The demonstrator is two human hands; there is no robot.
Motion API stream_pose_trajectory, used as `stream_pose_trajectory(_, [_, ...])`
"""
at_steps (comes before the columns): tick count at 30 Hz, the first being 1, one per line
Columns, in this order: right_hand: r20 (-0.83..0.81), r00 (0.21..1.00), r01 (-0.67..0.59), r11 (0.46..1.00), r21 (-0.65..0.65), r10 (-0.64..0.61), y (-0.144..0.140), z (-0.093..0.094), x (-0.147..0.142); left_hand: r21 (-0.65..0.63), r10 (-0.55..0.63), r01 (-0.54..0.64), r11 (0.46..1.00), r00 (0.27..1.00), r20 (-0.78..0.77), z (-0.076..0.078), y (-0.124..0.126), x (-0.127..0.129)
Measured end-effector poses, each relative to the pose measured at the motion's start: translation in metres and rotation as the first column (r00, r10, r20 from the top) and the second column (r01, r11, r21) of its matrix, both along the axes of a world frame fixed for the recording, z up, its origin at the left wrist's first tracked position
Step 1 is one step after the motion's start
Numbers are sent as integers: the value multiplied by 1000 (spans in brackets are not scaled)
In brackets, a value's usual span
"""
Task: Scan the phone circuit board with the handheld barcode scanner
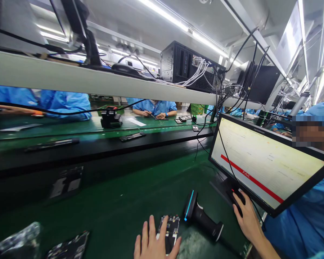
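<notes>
My left hand (153, 242) lies with its fingers spread at the bottom middle, its fingertips over an opened phone (173, 225) with bare circuit boards. The hand covers the phone's lower left part. On the right, my right hand (248, 219) rests over a black computer mouse (239, 203), fingers curved round it. Between the two hands lies a black barcode scanner (205, 219) with a blue strip along its head. A monitor (267, 162) stands behind the mouse, with a red bar reading FAIL across its screen.
Another phone part (68, 248) and a clear plastic bag (20, 241) lie at lower left, with a phone frame (67, 181) farther back. A raised black ledge (102, 145) crosses the bench. Overhead runs a shelf (110, 81) bearing a computer case (189, 66). Blue-sleeved people sit opposite and at right.
</notes>
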State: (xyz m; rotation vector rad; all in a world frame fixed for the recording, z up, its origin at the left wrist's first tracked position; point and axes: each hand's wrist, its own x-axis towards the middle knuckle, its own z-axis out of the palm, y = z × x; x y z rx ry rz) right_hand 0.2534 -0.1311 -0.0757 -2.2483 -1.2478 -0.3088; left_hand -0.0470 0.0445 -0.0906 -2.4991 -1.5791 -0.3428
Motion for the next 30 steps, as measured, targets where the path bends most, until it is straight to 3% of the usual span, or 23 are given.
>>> stream_pose_trajectory(6, [115,993,15,1000,-12,-14,-3,9,-2,25,-19,17,1000,998,56,7,-1,0])
stream_pose_trajectory(9, [192,981,-12,1000,21,7,-9,19,-27,-32,-77,82,996,988,132,18,-8,-7])
stream_pose_trajectory(12, [124,988,-102,994,39,97,-4,28,-64,-112,-57,78,991,982,179,31,-26,-18])
stream_pose_trajectory(15, [36,964,-256,957,-137,263,25,37,-99,-195,23,25,981,970,240,39,-46,-24])
stream_pose_trajectory(17, [-29,939,-333,886,-322,342,52,41,-113,-262,80,5,965,947,311,42,-54,-25])
stream_pose_trajectory(19, [-111,932,-357,832,-425,344,75,44,-118,-326,133,-1,945,913,385,45,-54,-26])
stream_pose_trajectory(22, [-322,913,-374,829,-416,250,86,48,-111,-424,185,75,903,822,539,52,-43,-36])
stream_pose_trajectory(24, [-550,807,-422,860,-286,214,74,50,-106,-491,253,180,852,680,688,58,-33,-47])
stream_pose_trajectory(25, [-668,712,-446,875,-191,217,64,51,-107,-523,306,257,813,576,758,60,-29,-53])
stream_pose_trajectory(26, [-775,590,-462,882,-90,229,51,51,-109,-546,373,356,758,450,811,61,-26,-59])
stream_pose_trajectory(28, [-924,303,-443,893,81,234,20,49,-120,-521,537,611,595,180,824,63,-24,-65])
stream_pose_trajectory(30, [-979,-13,-334,922,197,205,-13,46,-136,-364,689,833,417,-28,725,64,-24,-61])
